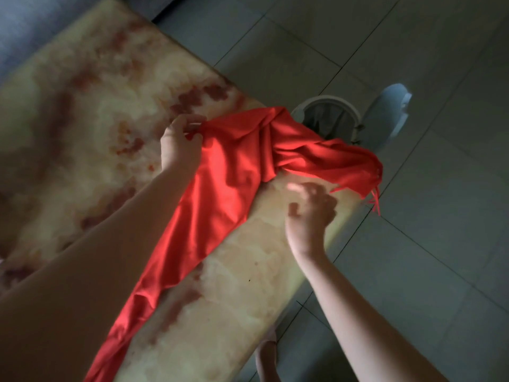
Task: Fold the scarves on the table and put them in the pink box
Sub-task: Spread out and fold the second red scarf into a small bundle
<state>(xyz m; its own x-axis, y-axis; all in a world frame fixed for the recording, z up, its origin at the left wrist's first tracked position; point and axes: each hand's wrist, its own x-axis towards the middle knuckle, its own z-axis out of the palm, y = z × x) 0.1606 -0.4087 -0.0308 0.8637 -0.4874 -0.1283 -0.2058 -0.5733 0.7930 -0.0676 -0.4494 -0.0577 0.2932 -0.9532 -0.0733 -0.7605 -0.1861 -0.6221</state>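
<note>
At the fingers of our left hand (179,144) we see the red scarf (225,172) as smooth cloth with a soft sheen, beneath them the table top (82,119) glossy and marble-patterned, and beyond the fingers of our right hand (308,213) smooth floor tiles (440,244) and a plastic bin (330,99).

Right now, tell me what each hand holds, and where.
Left hand pinches the red scarf by an edge of its bunched part; right hand, blurred, holds nothing.
</note>
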